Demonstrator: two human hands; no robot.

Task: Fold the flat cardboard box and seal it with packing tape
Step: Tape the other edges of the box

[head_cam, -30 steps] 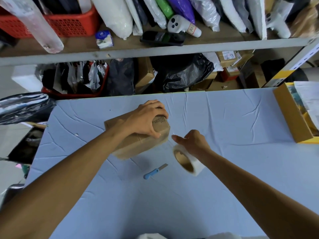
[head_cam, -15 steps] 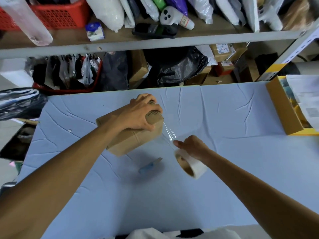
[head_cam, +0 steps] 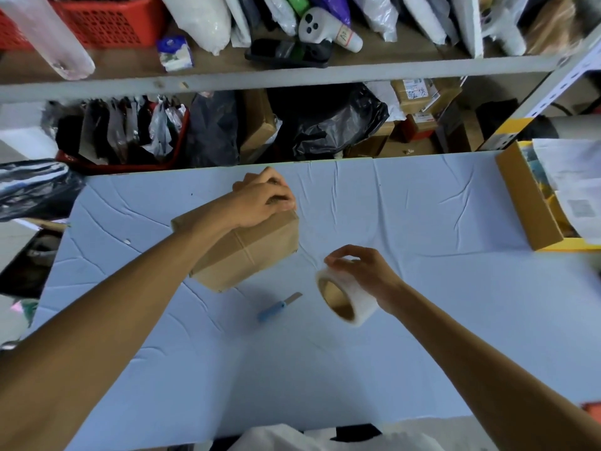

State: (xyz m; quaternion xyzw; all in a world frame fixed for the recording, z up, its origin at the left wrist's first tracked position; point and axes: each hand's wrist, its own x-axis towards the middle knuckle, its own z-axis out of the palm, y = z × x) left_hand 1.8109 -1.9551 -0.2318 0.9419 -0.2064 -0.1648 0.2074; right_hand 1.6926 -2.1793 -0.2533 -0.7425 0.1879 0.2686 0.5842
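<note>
Standing near the far edge of a creased, pale blue table (head_cam: 422, 320), one brown cardboard box (head_cam: 247, 252) has the left hand (head_cam: 263, 200) curled over its far top end. The right hand (head_cam: 364, 271) grips one roll of clear tape (head_cam: 344, 297) just right of the box, so the hands are apart. One blue-handled knife (head_cam: 276, 309) lies near both. Behind, a grey shelf (head_cam: 292, 76) carries bags, a red basket (head_cam: 107, 21) and a white gadget (head_cam: 328, 30) whose handwritten tag may read "A2". The parcel labels (head_cam: 414, 89) below are too blurred to read.
</note>
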